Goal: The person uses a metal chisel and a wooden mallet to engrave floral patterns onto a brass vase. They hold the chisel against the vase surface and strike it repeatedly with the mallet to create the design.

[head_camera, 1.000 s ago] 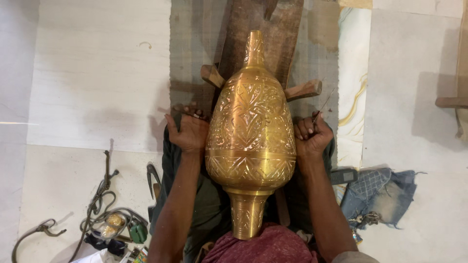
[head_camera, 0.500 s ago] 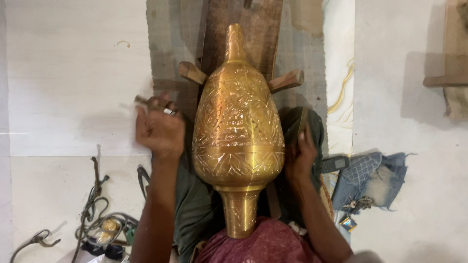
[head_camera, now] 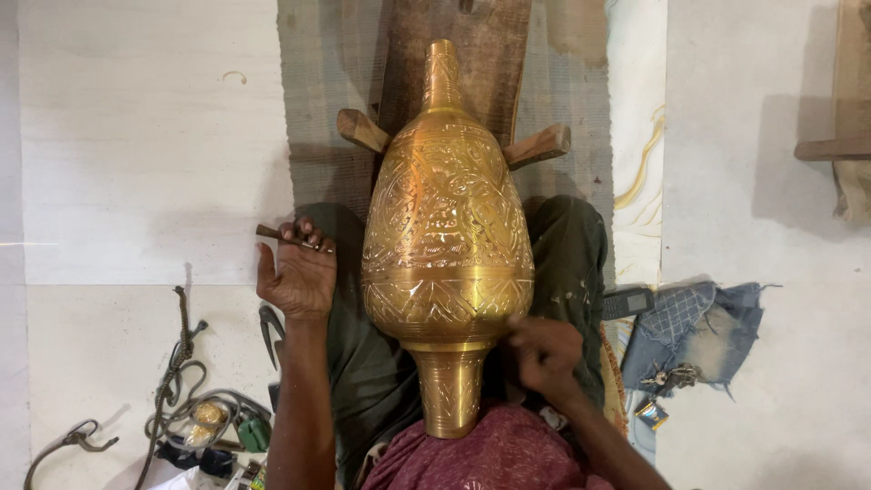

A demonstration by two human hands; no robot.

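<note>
Vase (head_camera: 446, 236) runs lengthwise away from you on the wooden stand (head_camera: 454, 54); your right hand (head_camera: 543, 354) fingers touch its lower band (grip unclear), left hand (head_camera: 298, 272) pinches a thin tool (head_camera: 283, 237) off to the side.

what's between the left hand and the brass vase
In the head view, nothing solid: only a narrow strip of dark green trouser leg shows between the left hand and the vase.
</note>
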